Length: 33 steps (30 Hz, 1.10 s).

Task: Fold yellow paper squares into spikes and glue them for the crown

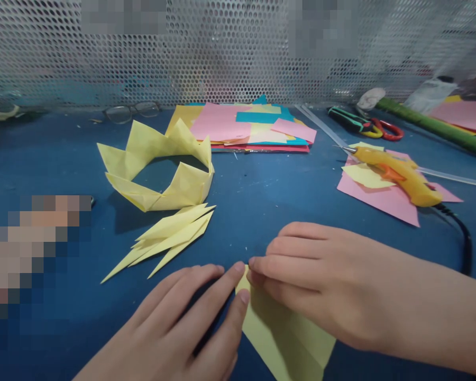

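A sheet of yellow paper [285, 338] lies on the blue table in front of me, its top corner between my two hands. My left hand [190, 317] holds the left edge near that corner with thumb and index fingertip, while its other fingers reach forward over the table. Fingers of my right hand [321, 275] are closed together on the same corner, and the palm covers part of the sheet. Ahead to the left stands a ring of folded yellow paper [162, 196] with pointed tips. Several thin folded yellow paper spikes [174, 233] lie just in front of the ring.
Coloured paper sheets [222, 124] are stacked at the back by a perforated metal panel [222, 53]. To the right, a yellow glue gun [400, 172] rests on pink paper [373, 201]. Beyond are scissors [388, 129], a cutter [349, 119], a green stick [432, 127] and glasses [119, 114].
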Tool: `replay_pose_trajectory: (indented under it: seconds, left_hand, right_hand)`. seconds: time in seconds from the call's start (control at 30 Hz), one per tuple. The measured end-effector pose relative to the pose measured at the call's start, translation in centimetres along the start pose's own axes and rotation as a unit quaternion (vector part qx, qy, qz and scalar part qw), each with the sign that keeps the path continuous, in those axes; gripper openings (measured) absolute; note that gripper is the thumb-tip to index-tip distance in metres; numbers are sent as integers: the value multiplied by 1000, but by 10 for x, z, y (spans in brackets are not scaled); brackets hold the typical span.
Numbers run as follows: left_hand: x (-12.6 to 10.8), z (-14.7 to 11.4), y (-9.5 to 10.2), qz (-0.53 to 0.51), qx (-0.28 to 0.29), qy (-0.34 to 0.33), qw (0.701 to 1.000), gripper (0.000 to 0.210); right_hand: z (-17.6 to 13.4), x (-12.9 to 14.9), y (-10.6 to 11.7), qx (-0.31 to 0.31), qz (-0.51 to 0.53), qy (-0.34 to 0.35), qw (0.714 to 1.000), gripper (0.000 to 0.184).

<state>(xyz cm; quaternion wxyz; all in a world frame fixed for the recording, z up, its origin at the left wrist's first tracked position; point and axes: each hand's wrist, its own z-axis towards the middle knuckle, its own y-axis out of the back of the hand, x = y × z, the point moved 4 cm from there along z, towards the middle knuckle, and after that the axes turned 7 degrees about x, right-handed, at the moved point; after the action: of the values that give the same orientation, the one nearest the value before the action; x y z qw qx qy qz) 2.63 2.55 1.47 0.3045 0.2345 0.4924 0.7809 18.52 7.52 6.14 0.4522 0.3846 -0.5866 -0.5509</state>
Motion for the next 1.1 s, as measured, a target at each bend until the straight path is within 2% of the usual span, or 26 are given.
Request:
replay_pose_trajectory:
  seconds: [0.27,0.37,0.43,0.53,0.63,0.7,0.83,0.97,1.1]
  left_hand:
    - [1,3,3,24,-3,-28,999,32]
    - [5,5,1,11,14,-20,1000,34]
    - [6,5,-1,-3,22,-22,1000,36]
    - [6,2,-2,-15,14,-15,1000,36]
    - [7,0,-2,-17,8,6,1000,35]
    - [7,0,-2,-14,7,0,1000,35]
    - [6,-1,-1,-4,4,-19,1000,36]
    - [4,-2,1,-2,2,-12,1000,31]
    - [4,0,2,-10,-14,-24,1000,32]
  right_hand:
    - [-5,3,4,14,-23,0,1000,21]
    - [-7,1,3,12,-47,-20,999,20]
    - [-7,-1,4,-4,-59,-42,997,24]
    - [-6,-1,8,-60,-66,-67,994,30]
    - [-3,4,11,-98,-45,-61,992,21]
    - [-2,6,9,-90,-25,-61,994,16]
    - [0,6,3,-38,-6,-66,997,31]
    - [0,0,0,-17,9,-67,998,14]
    - [0,1,3,-16,3,-21,1000,33]
